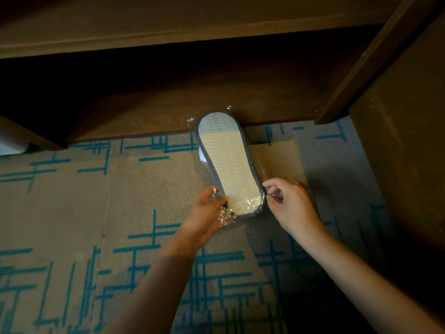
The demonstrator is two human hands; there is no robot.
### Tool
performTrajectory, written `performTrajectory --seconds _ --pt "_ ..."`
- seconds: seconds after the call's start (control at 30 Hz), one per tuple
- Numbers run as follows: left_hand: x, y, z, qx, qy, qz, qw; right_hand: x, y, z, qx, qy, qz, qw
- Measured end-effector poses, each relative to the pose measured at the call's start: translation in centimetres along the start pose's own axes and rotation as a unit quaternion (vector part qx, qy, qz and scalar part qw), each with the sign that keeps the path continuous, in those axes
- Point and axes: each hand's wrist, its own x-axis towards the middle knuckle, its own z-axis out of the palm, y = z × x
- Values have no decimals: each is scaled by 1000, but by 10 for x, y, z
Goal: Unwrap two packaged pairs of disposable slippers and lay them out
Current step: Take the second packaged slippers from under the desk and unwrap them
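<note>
Clear plastic wrap (pixel 226 216) covered one slipper pack (pixel 226 165), pale sole up with a dark trim, lying on the carpet (pixel 72 201). Pack's far end just touched or overlapped the lower edge of the wooden cabinet (pixel 156 109); near end sat between both hands. Pack tilted a little, near end swung to the right of its far end.

Left hand (pixel 207 218) gripped the pack's near-left corner, thumb on top of the wrap by the sole edge, fingers curled around crinkled plastic. Right hand (pixel 291 203) was at the pack's near-right edge, fingers bent, thumb and forefinger pinching the wrap there; some loose clear film showed under that hand. Both forearms bare.

Carpet was beige with teal line pattern. A flat tan panel (pixel 277 155) lay on the carpet just right of the pack, partly under it or beside it, can't tell which. A dark wooden post (pixel 366 59) rose right of the pack, at the cabinet's end. A white object (pixel 12 143) sat far left of the pack, mostly cut off.
</note>
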Motion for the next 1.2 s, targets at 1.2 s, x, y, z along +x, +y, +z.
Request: performTrajectory --seconds 1.2 --pt "10 -12 9 -72 -26 -94 993 -46 21 -1 169 190 78 964"
